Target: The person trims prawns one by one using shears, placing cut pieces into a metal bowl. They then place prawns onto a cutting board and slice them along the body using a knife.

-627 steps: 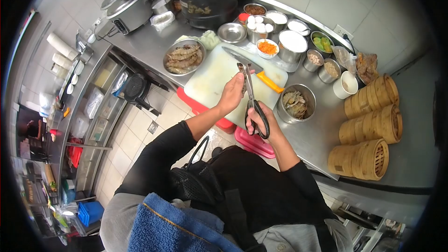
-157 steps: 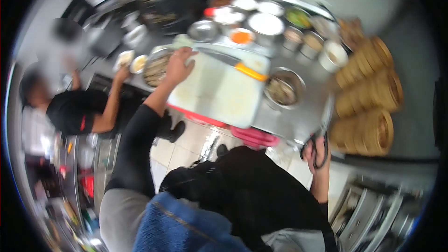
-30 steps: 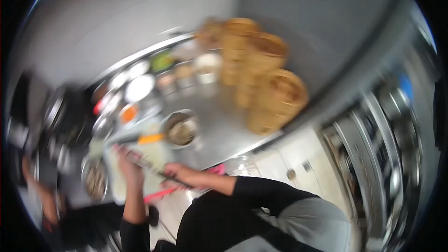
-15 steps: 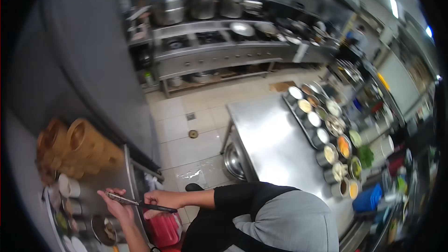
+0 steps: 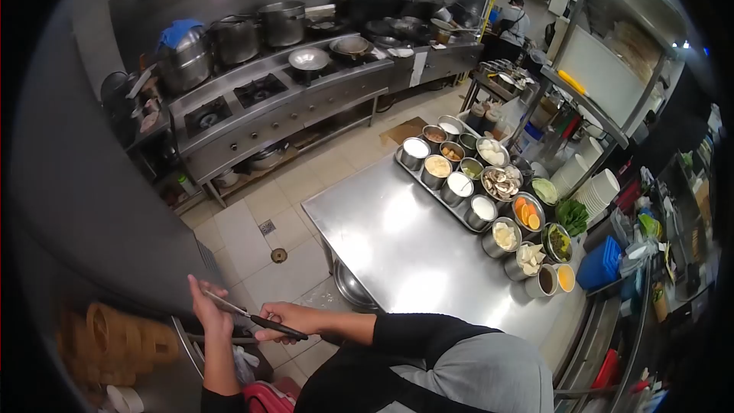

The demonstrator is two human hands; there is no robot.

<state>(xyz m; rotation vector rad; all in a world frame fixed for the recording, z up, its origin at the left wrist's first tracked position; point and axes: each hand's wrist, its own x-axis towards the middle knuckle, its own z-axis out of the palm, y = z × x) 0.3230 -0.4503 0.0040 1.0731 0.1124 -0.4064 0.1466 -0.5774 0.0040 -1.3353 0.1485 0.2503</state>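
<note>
My right hand [image 5: 281,321] is closed around the black grip of a long, narrow black-handled metal utensil [image 5: 228,304]. The exact kind of utensil is too small to tell. Its silver end points up and left and lies against or just over the palm of my left hand [image 5: 209,313]. That left hand is open, fingers stretched out and palm turned toward the metal. Below both hands, part of a red object [image 5: 267,398] shows beside my body.
Bamboo steamers [image 5: 122,340] stand at lower left by a dark cabinet. A steel table [image 5: 367,214] to the right carries several metal pots of ingredients [image 5: 502,183]. Behind are a stove [image 5: 252,134] with stockpots [image 5: 283,23] and a distant person [image 5: 514,23].
The view has swung right and steadied, bringing more table and stove into sight. The bowls at lower left have mostly left the picture. My right hand still grips the utensil.
</note>
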